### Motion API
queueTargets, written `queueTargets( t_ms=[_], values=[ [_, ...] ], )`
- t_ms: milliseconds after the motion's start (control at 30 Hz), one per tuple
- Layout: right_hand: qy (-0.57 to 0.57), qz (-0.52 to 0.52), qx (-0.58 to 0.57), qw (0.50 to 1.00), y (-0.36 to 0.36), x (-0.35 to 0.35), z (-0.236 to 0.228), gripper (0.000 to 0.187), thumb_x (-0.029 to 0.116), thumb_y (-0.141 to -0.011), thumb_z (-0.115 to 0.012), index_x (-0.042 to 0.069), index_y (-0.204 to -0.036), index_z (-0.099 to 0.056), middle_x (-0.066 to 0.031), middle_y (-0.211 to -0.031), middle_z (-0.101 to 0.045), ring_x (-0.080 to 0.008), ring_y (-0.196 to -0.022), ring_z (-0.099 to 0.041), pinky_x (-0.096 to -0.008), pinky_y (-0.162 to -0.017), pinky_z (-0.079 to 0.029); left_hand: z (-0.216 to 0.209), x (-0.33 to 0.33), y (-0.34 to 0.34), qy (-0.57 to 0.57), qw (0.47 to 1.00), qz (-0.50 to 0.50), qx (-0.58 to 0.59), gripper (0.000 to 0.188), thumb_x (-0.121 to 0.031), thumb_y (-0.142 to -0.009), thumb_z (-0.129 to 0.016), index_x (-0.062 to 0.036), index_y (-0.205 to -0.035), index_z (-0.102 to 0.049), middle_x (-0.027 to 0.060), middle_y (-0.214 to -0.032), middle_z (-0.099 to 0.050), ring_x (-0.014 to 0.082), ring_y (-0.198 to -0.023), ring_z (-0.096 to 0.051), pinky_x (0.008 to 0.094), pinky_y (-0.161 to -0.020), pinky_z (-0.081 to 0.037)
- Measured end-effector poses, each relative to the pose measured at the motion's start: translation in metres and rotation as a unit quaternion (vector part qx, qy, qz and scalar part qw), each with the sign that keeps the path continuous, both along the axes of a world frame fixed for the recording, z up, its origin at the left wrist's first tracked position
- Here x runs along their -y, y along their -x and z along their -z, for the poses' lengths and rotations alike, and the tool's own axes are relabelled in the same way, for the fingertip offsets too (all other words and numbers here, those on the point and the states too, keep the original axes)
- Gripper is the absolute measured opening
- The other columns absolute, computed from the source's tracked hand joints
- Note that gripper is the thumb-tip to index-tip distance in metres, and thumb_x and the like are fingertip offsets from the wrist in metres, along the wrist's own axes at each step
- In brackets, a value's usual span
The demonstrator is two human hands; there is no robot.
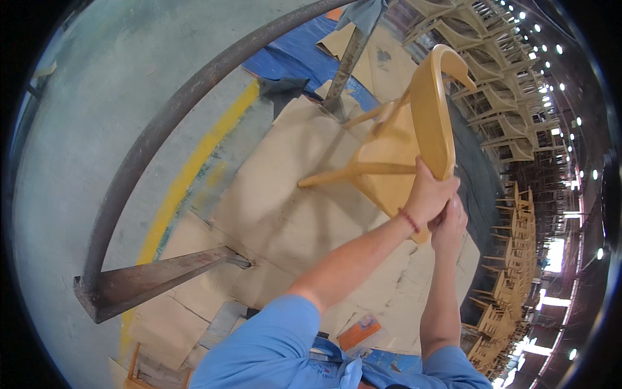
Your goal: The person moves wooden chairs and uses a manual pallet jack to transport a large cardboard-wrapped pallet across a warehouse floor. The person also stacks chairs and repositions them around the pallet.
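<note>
A light wooden chair point(433, 120) with a broad curved backrest stands on brown cardboard sheets point(275, 168), partly turned away from me. My left hand point(429, 198), with a red beaded bracelet point(409, 220) at the wrist, is closed round the near end of the curved top rail. Right beside it, my right hand point(451, 223) has its fingers curled in close against the left hand and the chair. What lies inside the right hand's fingers is hidden. One chair leg point(324, 177) points out to the left over the cardboard.
A curved metal rail point(152, 123) with a rusty support point(155, 279) arcs across the left, over a yellow floor line point(194, 168). Blue sheeting point(291, 55) lies beyond. Stacked chairs point(492, 84) and rows of wooden chairs point(508, 279) line the right. An orange packet point(358, 332) lies near me.
</note>
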State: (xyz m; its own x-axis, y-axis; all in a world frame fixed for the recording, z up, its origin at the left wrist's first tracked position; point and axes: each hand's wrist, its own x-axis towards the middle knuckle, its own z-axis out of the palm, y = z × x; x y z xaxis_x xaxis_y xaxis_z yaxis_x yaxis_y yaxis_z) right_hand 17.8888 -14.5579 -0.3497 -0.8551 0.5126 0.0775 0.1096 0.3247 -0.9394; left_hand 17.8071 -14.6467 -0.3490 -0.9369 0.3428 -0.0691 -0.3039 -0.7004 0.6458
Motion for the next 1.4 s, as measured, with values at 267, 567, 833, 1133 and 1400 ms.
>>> queueTargets(
  t_ms=[267, 567, 833, 1133, 1400],
  values=[
    [-0.015, -0.062, 0.020, 0.998, 0.071, -0.004, -0.022, 0.040, 0.037, -0.100, -0.044, 0.001, -0.101, -0.062, -0.0044, -0.073, -0.057, -0.0115, -0.055, -0.051, -0.0253, -0.047, -0.039, -0.019, -0.009, 0.061, -0.003, 0.998, -0.031, 0.060, 0.047, -0.006, -0.075, -0.061, 0.0050, -0.112, -0.036, 0.0163, -0.095, -0.054, 0.0243, -0.080, -0.059, 0.0359, -0.070, -0.052],
    [-0.219, 0.244, 0.200, 0.923, -0.063, -0.180, 0.142, 0.076, 0.048, -0.092, -0.057, -0.007, -0.141, -0.036, -0.0201, -0.135, -0.052, -0.0310, -0.122, -0.052, -0.0352, -0.102, -0.040, 0.019, 0.013, -0.027, -0.052, 0.997, 0.036, -0.037, 0.049, -0.004, -0.081, -0.065, 0.0027, -0.118, -0.033, 0.0074, -0.088, -0.057, 0.0147, -0.071, -0.060, 0.0275, -0.062, -0.051],
    [0.332, 0.246, 0.009, 0.911, -0.138, -0.140, 0.225, 0.063, 0.039, -0.095, -0.057, -0.011, -0.131, -0.045, -0.0179, -0.124, -0.058, -0.0260, -0.109, -0.059, -0.0357, -0.089, -0.050, 0.034, 0.113, -0.078, 0.034, 0.996, 0.078, -0.003, 0.043, -0.005, -0.085, -0.062, -0.0050, -0.122, -0.040, 0.0064, -0.079, -0.056, 0.0177, -0.068, -0.058, 0.0347, -0.066, -0.051],
    [0.384, 0.343, -0.177, 0.838, -0.091, -0.151, 0.235, 0.040, 0.021, -0.098, -0.053, -0.013, -0.120, -0.054, -0.0164, -0.113, -0.063, -0.0235, -0.096, -0.064, -0.0348, -0.081, -0.053, 0.014, 0.034, 0.069, 0.011, 0.978, 0.200, -0.063, 0.016, -0.010, -0.086, -0.063, -0.0051, -0.097, -0.052, 0.0056, -0.077, -0.056, 0.0170, -0.071, -0.057, 0.0345, -0.068, -0.050],
    [0.244, 0.309, -0.082, 0.916, 0.049, -0.193, 0.235, 0.047, 0.032, -0.094, -0.058, -0.014, -0.107, -0.061, -0.0181, -0.103, -0.066, -0.0240, -0.088, -0.063, -0.0360, -0.075, -0.051, 0.004, 0.022, 0.165, 0.032, 0.989, 0.141, -0.031, 0.014, -0.011, -0.085, -0.065, -0.0070, -0.085, -0.051, 0.0051, -0.076, -0.056, 0.0188, -0.069, -0.057, 0.0361, -0.068, -0.050]
  ],
)
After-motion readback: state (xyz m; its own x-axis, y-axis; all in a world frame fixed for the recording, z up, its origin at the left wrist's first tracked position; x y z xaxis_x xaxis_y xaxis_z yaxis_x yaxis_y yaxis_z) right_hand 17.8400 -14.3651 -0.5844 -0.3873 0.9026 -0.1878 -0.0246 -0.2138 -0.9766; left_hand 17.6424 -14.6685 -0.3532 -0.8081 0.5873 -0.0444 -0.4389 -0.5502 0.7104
